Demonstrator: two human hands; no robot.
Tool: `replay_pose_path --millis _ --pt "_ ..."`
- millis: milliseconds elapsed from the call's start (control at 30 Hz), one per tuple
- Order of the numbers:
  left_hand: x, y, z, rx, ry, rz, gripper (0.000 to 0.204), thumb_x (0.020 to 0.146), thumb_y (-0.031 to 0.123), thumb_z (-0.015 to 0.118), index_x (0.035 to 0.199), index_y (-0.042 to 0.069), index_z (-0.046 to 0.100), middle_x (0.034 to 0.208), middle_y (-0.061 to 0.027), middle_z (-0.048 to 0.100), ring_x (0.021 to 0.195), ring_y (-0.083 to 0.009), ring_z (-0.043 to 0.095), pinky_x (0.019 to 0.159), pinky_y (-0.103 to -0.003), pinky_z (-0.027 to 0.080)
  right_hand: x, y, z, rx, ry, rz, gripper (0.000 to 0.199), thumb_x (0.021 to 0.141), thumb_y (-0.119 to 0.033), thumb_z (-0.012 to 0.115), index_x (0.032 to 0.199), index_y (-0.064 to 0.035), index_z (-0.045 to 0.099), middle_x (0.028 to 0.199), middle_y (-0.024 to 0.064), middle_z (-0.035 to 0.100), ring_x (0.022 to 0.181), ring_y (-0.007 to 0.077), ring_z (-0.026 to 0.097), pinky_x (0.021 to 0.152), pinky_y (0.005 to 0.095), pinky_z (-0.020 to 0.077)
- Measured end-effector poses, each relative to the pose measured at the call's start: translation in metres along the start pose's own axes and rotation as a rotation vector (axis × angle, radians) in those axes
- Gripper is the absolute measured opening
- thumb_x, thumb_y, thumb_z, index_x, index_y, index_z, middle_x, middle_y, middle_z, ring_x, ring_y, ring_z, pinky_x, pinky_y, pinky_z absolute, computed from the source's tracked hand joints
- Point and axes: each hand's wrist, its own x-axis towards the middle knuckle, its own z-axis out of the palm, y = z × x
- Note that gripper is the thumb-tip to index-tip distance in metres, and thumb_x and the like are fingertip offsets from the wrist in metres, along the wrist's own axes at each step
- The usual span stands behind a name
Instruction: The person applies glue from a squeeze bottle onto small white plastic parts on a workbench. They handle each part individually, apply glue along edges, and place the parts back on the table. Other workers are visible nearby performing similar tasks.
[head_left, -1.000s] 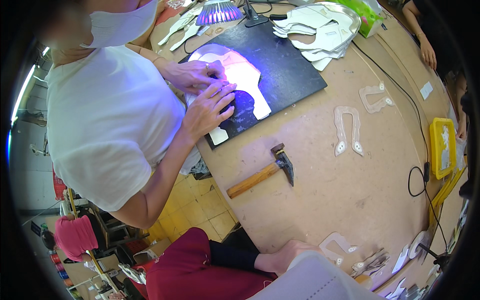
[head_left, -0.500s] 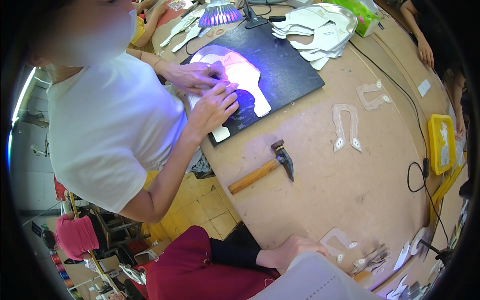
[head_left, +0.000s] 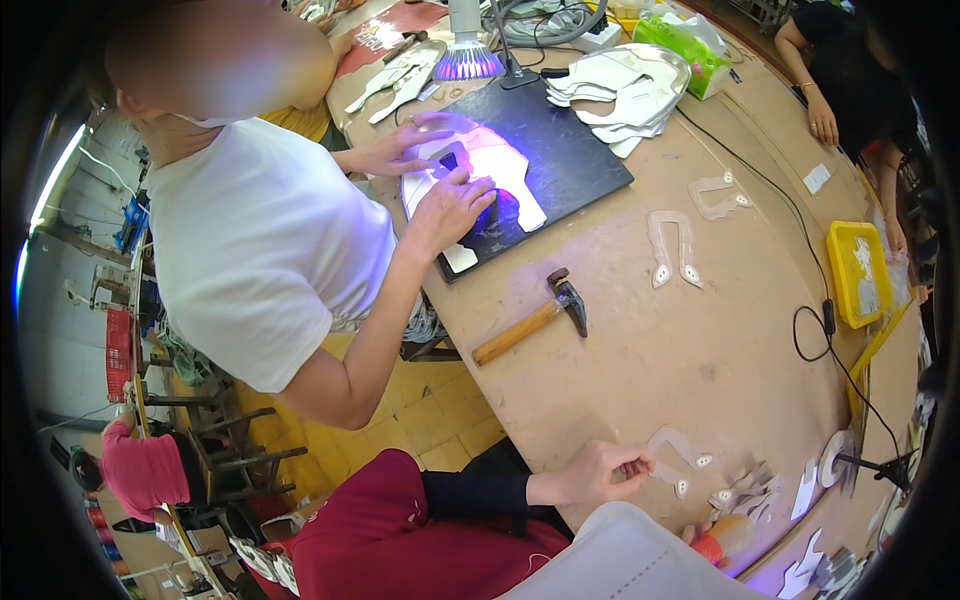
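Note:
My left hand point(head_left: 602, 472), in a dark sleeve, hovers over the near table edge with its fingers curled and tips together; whatever is in them is too small to make out. Close to its fingertips lies a clear U-shaped plastic piece point(head_left: 673, 445) with white oval pads. Mostly hidden by a grey stitched brim point(head_left: 640, 550), my right hand point(head_left: 689, 535) shows only fingertips. They are against a translucent yellowish container with an orange-red end point(head_left: 709, 547). Several small cut pieces point(head_left: 745, 492) are heaped beyond it.
A hammer point(head_left: 535, 325) lies mid-table. Left of it, a co-worker in a white shirt point(head_left: 270, 240) handles white cut pieces on a black board point(head_left: 575, 155) under a lit lamp point(head_left: 467, 62). More U-shaped pieces point(head_left: 673, 240), a yellow tray point(head_left: 845, 290) and a black cable point(head_left: 760, 170) are farther right.
My left hand has come out from behind the brim and its fingers now show. The container's orange-red end has come into sight by my right fingertips. The co-worker's hands have moved apart.

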Motion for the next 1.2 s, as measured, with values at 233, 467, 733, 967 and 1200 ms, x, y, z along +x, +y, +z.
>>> replay_pose_path --millis 233,467,733,967,1200 --pt "0.001 -0.010 0.003 0.065 -0.013 0.015 0.014 0.088 0.001 0.056 0.091 0.002 0.070 0.074 -0.0087 0.072 0.064 -0.0182 0.071 0.060 -0.029 0.054 -0.007 0.006 0.002 0.002 -0.038 -0.017 0.082 0.079 -0.069 0.070 0.123 -0.0021 0.052 0.082 0.0116 0.058 0.060 0.0191 0.052 0.048 0.0320 0.0471" --pt "0.001 -0.009 0.003 0.085 -0.017 0.002 0.018 0.088 0.000 0.053 0.094 0.000 0.070 0.075 -0.0088 0.072 0.068 -0.0166 0.071 0.063 -0.028 0.055 -0.003 0.000 0.008 -0.068 -0.092 0.023 0.076 0.085 -0.068 0.064 0.128 -0.0069 0.050 0.083 0.0105 0.055 0.064 0.0179 0.049 0.051 0.0328 0.0415" --pt "0.002 -0.010 0.005 0.161 0.012 0.034 0.016 0.090 0.007 0.054 0.093 0.003 0.070 0.075 -0.0101 0.073 0.066 -0.0213 0.071 0.062 -0.032 0.054 -0.004 0.008 0.019 -0.029 0.154 -0.063 0.078 0.081 -0.069 0.065 0.115 0.0003 0.058 0.078 0.0128 0.056 0.060 0.0211 0.051 0.045 0.0313 0.0423" --pt "0.001 -0.014 0.008 -0.062 0.010 -0.142 0.025 0.096 0.005 0.051 0.114 0.002 0.067 0.086 -0.0075 0.073 0.067 -0.0138 0.066 0.065 -0.030 0.054 -0.004 0.006 0.026 -0.117 0.221 -0.060 0.077 0.083 -0.072 0.059 0.117 -0.0027 0.059 0.084 0.0128 0.060 0.067 0.0227 0.056 0.050 0.0335 0.0480" --pt "0.020 -0.017 -0.026 -0.656 0.166 -0.169 0.040 0.093 -0.002 0.050 0.133 0.003 0.050 0.103 -0.0061 0.063 0.097 -0.0147 0.061 0.089 -0.030 0.049 -0.002 0.009 0.020 -0.032 0.199 -0.030 0.078 0.083 -0.072 0.059 0.117 -0.0024 0.058 0.085 0.0130 0.063 0.069 0.0245 0.059 0.052 0.0343 0.0506"
